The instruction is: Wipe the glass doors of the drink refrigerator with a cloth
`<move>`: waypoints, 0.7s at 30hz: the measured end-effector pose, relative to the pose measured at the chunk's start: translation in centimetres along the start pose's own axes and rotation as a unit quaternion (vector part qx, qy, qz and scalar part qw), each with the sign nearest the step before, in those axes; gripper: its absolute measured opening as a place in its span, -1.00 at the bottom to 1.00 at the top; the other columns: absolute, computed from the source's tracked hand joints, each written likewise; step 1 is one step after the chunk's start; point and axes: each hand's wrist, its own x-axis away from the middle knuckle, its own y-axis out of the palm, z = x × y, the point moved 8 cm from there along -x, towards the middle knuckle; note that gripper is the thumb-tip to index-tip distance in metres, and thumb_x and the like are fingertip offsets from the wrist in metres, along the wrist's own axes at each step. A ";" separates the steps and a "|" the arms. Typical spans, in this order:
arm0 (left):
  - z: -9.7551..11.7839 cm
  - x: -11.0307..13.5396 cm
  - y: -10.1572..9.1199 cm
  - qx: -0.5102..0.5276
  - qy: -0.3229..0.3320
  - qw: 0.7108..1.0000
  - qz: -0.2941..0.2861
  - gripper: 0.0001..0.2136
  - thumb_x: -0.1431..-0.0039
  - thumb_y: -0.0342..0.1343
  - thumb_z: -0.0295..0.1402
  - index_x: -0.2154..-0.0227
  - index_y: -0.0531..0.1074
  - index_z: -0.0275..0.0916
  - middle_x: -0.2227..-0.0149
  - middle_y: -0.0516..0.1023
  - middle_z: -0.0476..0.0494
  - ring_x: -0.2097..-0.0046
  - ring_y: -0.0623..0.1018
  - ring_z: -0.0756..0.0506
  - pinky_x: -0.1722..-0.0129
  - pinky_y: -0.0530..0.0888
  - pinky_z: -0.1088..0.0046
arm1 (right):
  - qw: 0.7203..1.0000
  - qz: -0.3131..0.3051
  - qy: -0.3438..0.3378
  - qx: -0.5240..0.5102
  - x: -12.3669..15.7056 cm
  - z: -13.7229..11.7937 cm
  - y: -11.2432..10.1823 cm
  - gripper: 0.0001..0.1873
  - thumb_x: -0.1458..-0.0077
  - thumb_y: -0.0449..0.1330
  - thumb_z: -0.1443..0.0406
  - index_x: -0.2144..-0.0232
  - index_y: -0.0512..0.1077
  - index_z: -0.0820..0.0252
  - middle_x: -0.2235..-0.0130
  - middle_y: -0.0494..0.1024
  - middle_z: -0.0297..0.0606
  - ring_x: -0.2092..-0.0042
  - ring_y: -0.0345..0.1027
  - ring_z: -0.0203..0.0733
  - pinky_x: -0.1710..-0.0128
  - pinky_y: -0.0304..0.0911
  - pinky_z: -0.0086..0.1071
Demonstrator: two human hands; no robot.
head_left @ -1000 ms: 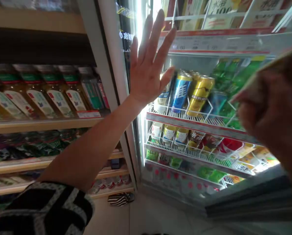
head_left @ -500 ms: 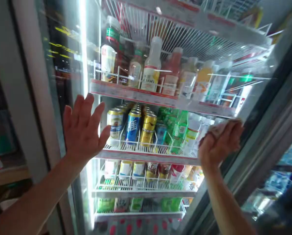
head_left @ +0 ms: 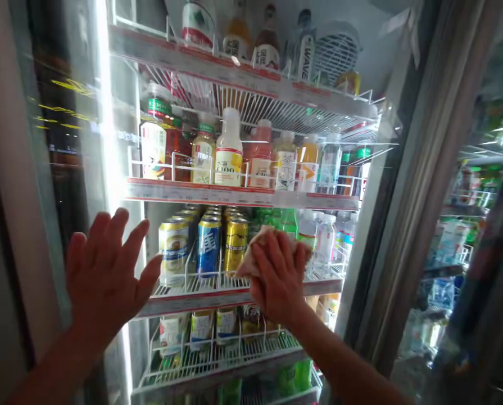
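Lit drinks fridge (head_left: 363, 247), wire shelves (head_left: 184, 193). Cloth (head_left: 247, 262), 1: before green bottles (head_left: 288, 218), my right hand (head_left: 280, 277) clasping it; likely light, soft, limp, best bunched mid-cloth. Left hand (head_left: 105, 275): fingers spread, holding nothing.

1 head cam, fwd/down at hands (head_left: 279, 284), nr fridge shelves (head_left: 238, 194).

A shop: white wire shelves (head_left: 217, 360) bear rows of blue metal cans (head_left: 208, 247), gold metal cans (head_left: 236, 247) and labelled plastic bottles (head_left: 229, 152) (red-edged label strips (head_left: 234, 195) along the fronts).
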 end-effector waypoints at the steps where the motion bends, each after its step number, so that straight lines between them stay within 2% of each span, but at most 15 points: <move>1: -0.1 0.0 0.0 0.002 -0.005 1.000 -0.001 -0.44 -0.20 0.03 -0.22 -0.22 -0.02 0.17 -0.31 0.02 0.14 -0.31 0.10 -0.17 -0.27 0.01 0.07 | 1.000 -0.009 -0.016 -0.002 0.2 -0.1 0.2 -0.33 -0.18 -0.07 0.19 -0.31 -0.12 0.08 -0.28 0.11 -0.09 -0.30 -0.06 0.07 -0.19 -0.10 0.09; 2: -0.1 0.0 0.0 0.003 -0.010 1.000 -0.001 -0.44 -0.20 0.03 -0.21 -0.22 -0.03 0.18 -0.31 0.02 0.17 -0.31 0.10 -0.18 -0.27 0.02 0.07 | 1.000 0.006 0.006 0.013 0.4 0.9 -0.1 -0.34 -0.18 -0.08 0.19 -0.30 -0.11 0.09 -0.28 0.11 -0.08 -0.30 -0.06 0.08 -0.18 -0.11 0.11; 3: -0.3 0.0 0.1 0.003 -0.017 1.000 -0.003 -0.44 -0.20 0.02 -0.20 -0.22 -0.03 0.20 -0.31 0.01 0.20 -0.31 0.11 -0.18 -0.27 0.02 0.07 | 0.997 0.038 0.060 0.041 0.7 2.7 -0.6 -0.35 -0.19 -0.09 0.19 -0.30 -0.10 0.10 -0.28 0.10 -0.03 -0.30 -0.07 0.10 -0.16 -0.10 0.13; 5: -0.5 0.0 0.0 0.006 -0.013 1.000 0.003 -0.44 -0.18 0.00 -0.18 -0.22 -0.04 0.23 -0.30 -0.02 0.30 -0.30 0.13 -0.20 -0.28 0.02 0.08 | 0.973 0.106 0.181 0.095 1.7 6.0 -1.9 -0.35 -0.19 -0.09 0.19 -0.30 -0.10 0.16 -0.29 0.05 0.07 -0.29 -0.08 0.16 -0.12 -0.07 0.18; 6: -0.5 0.0 0.1 0.008 -0.007 1.000 0.005 -0.43 -0.17 0.00 -0.16 -0.21 -0.04 0.25 -0.30 -0.04 0.35 -0.29 0.14 -0.22 -0.28 0.02 0.09 | 0.965 0.123 0.209 0.104 2.1 6.5 -2.2 -0.34 -0.19 -0.09 0.20 -0.30 -0.10 0.18 -0.29 0.03 0.10 -0.29 -0.08 0.17 -0.10 -0.05 0.18; 7: -0.6 0.0 0.1 0.011 -0.002 1.000 0.005 -0.42 -0.14 -0.01 -0.15 -0.21 -0.04 0.26 -0.29 -0.06 0.40 -0.29 0.14 -0.24 -0.28 0.02 0.09 | 0.968 0.117 0.201 0.097 2.2 5.9 -2.0 -0.33 -0.18 -0.09 0.20 -0.30 -0.11 0.20 -0.29 0.03 0.10 -0.29 -0.08 0.18 -0.10 -0.05 0.18; 8: -0.7 0.0 0.2 0.016 0.000 1.000 0.002 -0.41 -0.12 -0.01 -0.14 -0.21 -0.04 0.28 -0.29 -0.07 0.45 -0.29 0.13 -0.25 -0.28 0.02 0.09 | 0.981 0.093 0.155 0.075 2.0 4.3 -1.5 -0.32 -0.17 -0.08 0.21 -0.30 -0.10 0.20 -0.29 0.05 0.07 -0.29 -0.07 0.17 -0.11 -0.06 0.17; 10: -1.0 0.0 0.4 0.024 -0.006 1.000 -0.004 -0.39 -0.09 -0.01 -0.14 -0.20 -0.06 0.32 -0.28 -0.10 0.50 -0.30 0.12 -0.25 -0.29 0.00 0.09 | 1.000 0.016 0.011 0.016 1.5 0.1 -0.1 -0.34 -0.14 -0.06 0.21 -0.29 -0.04 0.13 -0.27 0.13 -0.07 -0.28 -0.04 0.10 -0.17 -0.10 0.13; 11: -1.2 0.0 0.5 0.026 -0.014 1.000 -0.009 -0.38 -0.08 -0.01 -0.15 -0.20 -0.06 0.33 -0.28 -0.10 0.51 -0.30 0.11 -0.24 -0.29 -0.01 0.09 | 0.999 -0.011 -0.039 -0.003 1.3 -1.1 0.3 -0.35 -0.14 -0.05 0.21 -0.28 -0.01 0.08 -0.26 0.17 -0.14 -0.28 -0.02 0.07 -0.19 -0.12 0.10; 12: -1.3 0.0 0.6 0.028 -0.016 0.999 -0.010 -0.38 -0.08 0.00 -0.15 -0.20 -0.07 0.34 -0.28 -0.11 0.52 -0.30 0.11 -0.24 -0.29 -0.02 0.09 | 0.998 -0.014 -0.056 -0.008 0.9 -1.3 0.2 -0.37 -0.14 -0.05 0.20 -0.27 0.02 0.05 -0.25 0.19 -0.17 -0.28 -0.01 0.05 -0.19 -0.12 0.08; 13: -1.3 0.1 0.5 0.027 -0.012 1.000 -0.007 -0.38 -0.08 0.00 -0.15 -0.20 -0.06 0.35 -0.28 -0.11 0.52 -0.30 0.12 -0.23 -0.28 -0.02 0.09 | 0.999 0.004 -0.034 0.003 0.2 -0.3 -0.3 -0.39 -0.15 -0.06 0.18 -0.26 0.04 0.05 -0.24 0.19 -0.15 -0.27 0.00 0.05 -0.18 -0.10 0.08; 16: -0.9 0.1 0.7 0.023 0.008 0.999 -0.024 -0.35 -0.08 0.02 -0.19 -0.22 -0.09 0.30 -0.30 -0.17 0.47 -0.31 0.08 -0.24 -0.28 -0.04 0.05 | 0.984 0.092 0.139 0.066 -1.6 5.1 -1.8 -0.36 -0.18 -0.11 0.13 -0.26 0.02 0.23 -0.28 0.08 0.05 -0.30 -0.08 0.12 -0.13 -0.07 0.13; 18: -0.4 0.1 0.7 0.016 0.014 0.999 -0.037 -0.35 -0.10 0.00 -0.19 -0.24 -0.10 0.21 -0.32 -0.21 0.38 -0.33 0.03 -0.25 -0.28 -0.07 0.03 | 0.986 0.048 0.151 0.057 -2.6 5.5 -0.6 -0.32 -0.16 -0.08 0.09 -0.25 0.05 0.29 -0.30 0.01 0.08 -0.32 -0.17 0.14 -0.15 -0.14 0.17; 20: -0.2 0.0 0.7 -0.011 0.004 0.999 -0.043 -0.40 -0.14 -0.06 -0.15 -0.25 -0.01 0.04 -0.33 -0.18 0.20 -0.34 -0.02 -0.22 -0.30 -0.11 0.06 | 0.995 -0.063 0.082 -0.007 -3.3 2.9 1.3 -0.34 -0.12 -0.04 0.03 -0.19 0.18 0.23 -0.30 0.05 -0.02 -0.33 -0.21 0.08 -0.19 -0.25 0.15; 21: -0.1 0.0 1.1 -0.030 -0.002 0.997 -0.071 -0.43 -0.16 -0.10 -0.12 -0.25 0.04 -0.05 -0.33 -0.14 0.10 -0.35 -0.05 -0.20 -0.31 -0.14 0.07 | 0.991 -0.104 0.071 -0.045 -3.5 1.8 1.7 -0.39 -0.12 -0.03 0.02 -0.13 0.28 0.17 -0.28 0.11 -0.09 -0.33 -0.17 0.02 -0.20 -0.27 0.10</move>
